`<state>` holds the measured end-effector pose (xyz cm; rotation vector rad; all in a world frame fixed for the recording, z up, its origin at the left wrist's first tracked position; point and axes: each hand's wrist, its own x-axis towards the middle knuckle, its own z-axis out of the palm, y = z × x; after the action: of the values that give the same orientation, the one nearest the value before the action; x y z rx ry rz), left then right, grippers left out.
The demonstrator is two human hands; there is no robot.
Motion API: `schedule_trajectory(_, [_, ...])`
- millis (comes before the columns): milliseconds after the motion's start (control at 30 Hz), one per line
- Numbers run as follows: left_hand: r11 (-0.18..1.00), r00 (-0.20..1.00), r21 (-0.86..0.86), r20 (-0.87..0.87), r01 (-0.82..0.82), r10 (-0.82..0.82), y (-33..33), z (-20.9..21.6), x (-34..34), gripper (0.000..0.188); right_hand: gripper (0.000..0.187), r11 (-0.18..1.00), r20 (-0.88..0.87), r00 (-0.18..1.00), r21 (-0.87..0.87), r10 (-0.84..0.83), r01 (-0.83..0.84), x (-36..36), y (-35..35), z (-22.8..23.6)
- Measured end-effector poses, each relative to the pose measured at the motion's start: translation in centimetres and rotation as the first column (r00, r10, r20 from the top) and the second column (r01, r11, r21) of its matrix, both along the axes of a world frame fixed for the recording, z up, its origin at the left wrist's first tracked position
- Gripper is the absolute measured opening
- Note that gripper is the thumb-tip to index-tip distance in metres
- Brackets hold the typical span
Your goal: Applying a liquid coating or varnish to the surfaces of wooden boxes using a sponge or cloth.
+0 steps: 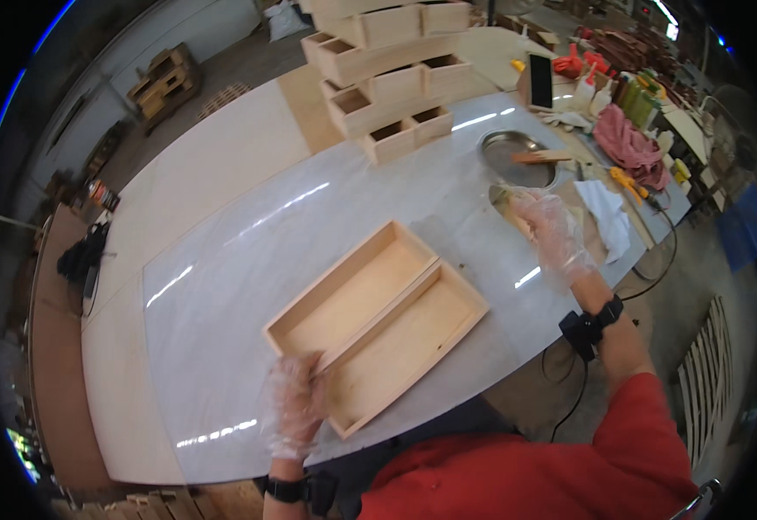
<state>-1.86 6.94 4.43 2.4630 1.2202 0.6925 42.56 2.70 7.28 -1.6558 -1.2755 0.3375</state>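
A pale wooden box (378, 325) with two long compartments lies at a slant on the plastic-covered table before me. My left hand (296, 394), in a clear plastic glove, grips its near left end with the fingers curled over the wall and divider. To the right of the box, my right hand (552, 225), gloved the same way, is closed around something with a dark, rounded front edge. Most of that thing is hidden by the fingers, so its kind is unclear. Just beyond the right hand stands a round metal dish (493, 154) with a wooden-handled tool (539, 157) across its rim.
Stacked wooden boxes (378, 104) rise at the table's far side. Along the right lie a white cloth (602, 217), a pink checked cloth (628, 143), a yellow-handled tool (628, 184), several bottles (591, 91) and a dark-screened device (539, 81). A black cable (669, 260) hangs off the right edge.
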Motion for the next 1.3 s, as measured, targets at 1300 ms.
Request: schedule_trajectory(1300, [0.989,0.988,0.025,0.027,0.149,-0.149,0.8,-0.2,-1.9,0.026,0.034,0.935,0.600,0.725,-0.128,0.338,-0.330,-8.9,-8.4,-2.3])
